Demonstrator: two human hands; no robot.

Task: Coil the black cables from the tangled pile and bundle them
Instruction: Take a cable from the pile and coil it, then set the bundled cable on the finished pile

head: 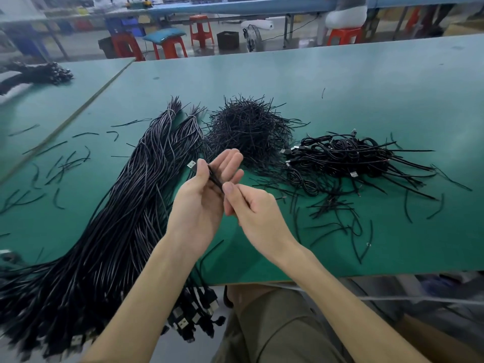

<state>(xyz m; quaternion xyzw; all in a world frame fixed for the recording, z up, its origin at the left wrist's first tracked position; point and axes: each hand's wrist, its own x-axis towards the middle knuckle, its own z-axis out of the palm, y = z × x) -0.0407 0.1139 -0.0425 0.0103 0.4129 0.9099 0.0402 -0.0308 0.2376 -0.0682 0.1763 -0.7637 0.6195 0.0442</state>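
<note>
My left hand (207, 195) is raised over the green table (340, 82) and holds a black cable (215, 178) under its thumb, the silver USB plug (191, 164) sticking out to the left. My right hand (251, 208) pinches the same cable just below, thumb on top. A long bundle of straight black cables (125, 200) lies on the left and hangs over the near edge. A heap of short black ties (248, 127) sits behind my hands. Coiled, bundled cables (345, 155) are piled on the right.
Loose black ties (60, 166) are scattered over the left of the table, and more (340, 216) lie near the right pile. Another dark cable heap (39, 73) lies on the neighbouring table at far left. Red stools (200, 28) stand beyond the table.
</note>
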